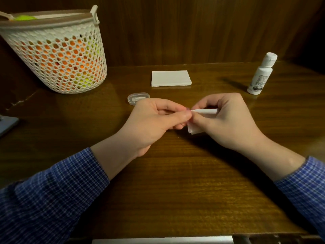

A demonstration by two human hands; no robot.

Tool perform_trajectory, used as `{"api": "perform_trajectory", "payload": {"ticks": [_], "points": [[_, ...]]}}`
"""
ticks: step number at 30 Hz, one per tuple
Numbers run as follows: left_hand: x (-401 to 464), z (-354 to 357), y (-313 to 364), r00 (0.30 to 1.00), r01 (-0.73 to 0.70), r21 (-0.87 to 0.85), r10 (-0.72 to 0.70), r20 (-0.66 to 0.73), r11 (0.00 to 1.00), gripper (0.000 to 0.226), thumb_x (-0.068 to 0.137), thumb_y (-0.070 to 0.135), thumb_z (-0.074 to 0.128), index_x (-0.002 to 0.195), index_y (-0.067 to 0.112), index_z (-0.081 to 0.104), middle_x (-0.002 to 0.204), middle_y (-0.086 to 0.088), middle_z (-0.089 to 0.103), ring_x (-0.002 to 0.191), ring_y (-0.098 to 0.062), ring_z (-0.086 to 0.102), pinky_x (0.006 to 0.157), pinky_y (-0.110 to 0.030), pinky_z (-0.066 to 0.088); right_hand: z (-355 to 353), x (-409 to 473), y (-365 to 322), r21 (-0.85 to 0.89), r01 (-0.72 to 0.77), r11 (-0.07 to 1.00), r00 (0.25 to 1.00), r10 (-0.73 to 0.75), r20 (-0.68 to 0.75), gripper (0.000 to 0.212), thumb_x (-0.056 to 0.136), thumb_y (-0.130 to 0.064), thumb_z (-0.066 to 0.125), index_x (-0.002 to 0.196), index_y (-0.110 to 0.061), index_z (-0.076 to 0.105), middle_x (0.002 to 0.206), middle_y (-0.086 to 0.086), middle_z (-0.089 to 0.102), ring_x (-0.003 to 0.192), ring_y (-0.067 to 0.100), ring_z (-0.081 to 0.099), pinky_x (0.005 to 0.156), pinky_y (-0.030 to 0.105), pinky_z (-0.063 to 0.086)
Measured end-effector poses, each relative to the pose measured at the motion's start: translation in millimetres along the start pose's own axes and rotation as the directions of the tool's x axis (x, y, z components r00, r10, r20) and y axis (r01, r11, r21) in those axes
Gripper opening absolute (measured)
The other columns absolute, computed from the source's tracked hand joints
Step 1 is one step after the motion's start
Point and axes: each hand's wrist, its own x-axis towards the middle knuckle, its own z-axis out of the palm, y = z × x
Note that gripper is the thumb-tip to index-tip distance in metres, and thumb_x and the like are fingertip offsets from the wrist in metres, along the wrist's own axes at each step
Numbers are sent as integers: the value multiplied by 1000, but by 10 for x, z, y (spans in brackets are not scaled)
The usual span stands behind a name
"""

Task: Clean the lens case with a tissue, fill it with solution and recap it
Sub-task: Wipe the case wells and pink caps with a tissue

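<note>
Above the middle of the table, my left hand (158, 117) has its fingers curled and pinches a small lens case piece (187, 108). The fingers hide almost all of it; only a purplish edge shows at the fingertips. My right hand (226, 120) grips a folded white tissue (204, 111), whose tip meets the piece at my left fingertips. A loose corner of the tissue hangs below the right thumb. A white solution bottle (262, 74) stands capped at the far right.
A clear oval box (138, 98) with a white item inside lies just beyond my left hand. A stack of white tissues (171, 78) lies further back. A white mesh basket (58, 55) stands at the back left. A wooden wall rises behind the table.
</note>
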Motion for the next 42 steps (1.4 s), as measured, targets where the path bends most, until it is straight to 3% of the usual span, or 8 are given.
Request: {"api": "perform_trajectory", "payload": {"ticks": [5,12,17,25,30,34,38,42], "points": [[1,-2,34,1000,-10,44,10,0,999,13,83,12,79,93,20,82,88,-3,81,82,-15,77,72,-21,59,23,-47,-24,-30,72,997,996,-73,-47,5,85,-27,78,84,-22,76,75,-11,74,74,4,71,69,23,59],[34,-44,69,984,144,-147,-126,127,979,24,81,19,75,100,6,81,88,-9,77,78,-14,73,68,-22,58,15,-41,-6,-165,343,925,928,-361,-90,13,87,-15,80,99,-11,80,91,0,76,83,8,69,73,19,55],[70,-58,34,968,189,-139,-161,191,972,27,88,26,70,103,6,81,93,-10,77,81,-14,71,72,-22,58,17,-6,4,-92,230,969,972,-233,-24,7,86,-27,74,91,-23,78,85,-12,71,81,1,66,72,11,50],[26,-43,-32,934,-348,268,309,180,898,35,93,6,71,124,23,68,95,1,75,85,-16,75,75,-26,62,-46,69,49,220,-39,975,999,37,15,13,85,-21,82,74,-27,77,75,-6,76,71,4,67,60,17,49],[54,-44,-24,943,-328,314,290,161,891,22,99,13,64,118,21,71,89,2,75,79,-12,74,69,-23,59,-19,49,58,155,26,988,998,-17,-56,12,87,-29,81,76,-31,76,72,-9,74,73,2,68,62,11,48],[110,-104,18,981,-168,151,149,127,974,15,98,10,63,109,14,72,87,0,76,80,-13,71,70,-24,56,-35,56,44,142,83,986,995,-73,-72,6,89,-26,78,84,-29,76,82,-13,74,82,-1,67,69,10,47],[212,-298,133,997,-78,-167,81,9,983,14,91,1,63,103,4,69,80,-6,76,71,-11,70,64,-21,56,-41,76,80,229,-3,973,1000,9,-23,7,88,-27,80,83,-23,78,87,-1,79,93,15,74,80,40,60],[300,-510,190,994,-110,-222,102,-45,969,28,84,8,60,112,6,66,78,-4,75,71,-12,70,64,-23,56,-48,100,143,240,-35,970,999,42,-26,12,86,-31,82,75,-28,77,80,-12,76,78,4,69,63,24,51]]}}
